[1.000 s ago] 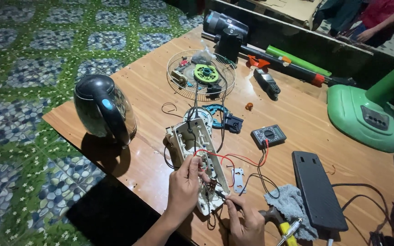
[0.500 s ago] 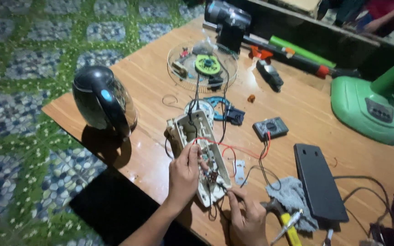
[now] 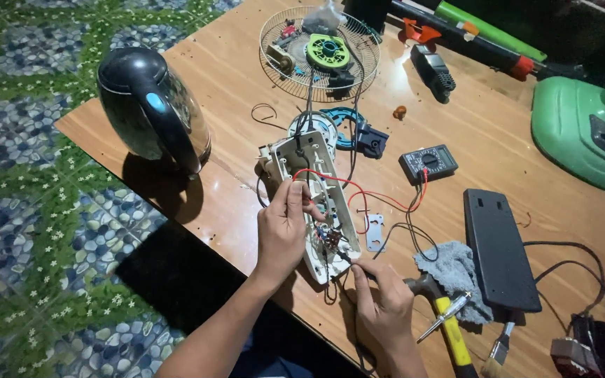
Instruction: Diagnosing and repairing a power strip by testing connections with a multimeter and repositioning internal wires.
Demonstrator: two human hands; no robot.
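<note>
An opened white plastic device housing (image 3: 314, 183) lies on the wooden table (image 3: 232, 77), with red and black wires (image 3: 358, 187) and small parts inside it. My left hand (image 3: 283, 227) rests on the housing's left edge, fingers pinching a red wire near its middle. My right hand (image 3: 384, 308) sits at the housing's near end, fingertips pressed against the inner parts there. A small grey metal plate (image 3: 374, 232) lies just right of the housing.
A black electric kettle (image 3: 150, 108) stands at the left. A wire fan guard (image 3: 318, 43) with parts is at the back. A multimeter (image 3: 428, 162), black cover (image 3: 500, 248), grey rag (image 3: 456, 273), yellow-handled hammer (image 3: 449, 332), screwdriver (image 3: 444, 317) and green fan base (image 3: 586, 136) lie to the right.
The camera has come closer and shifted; both hands stay on the white housing, with the left fingers now pinching the red wire.
</note>
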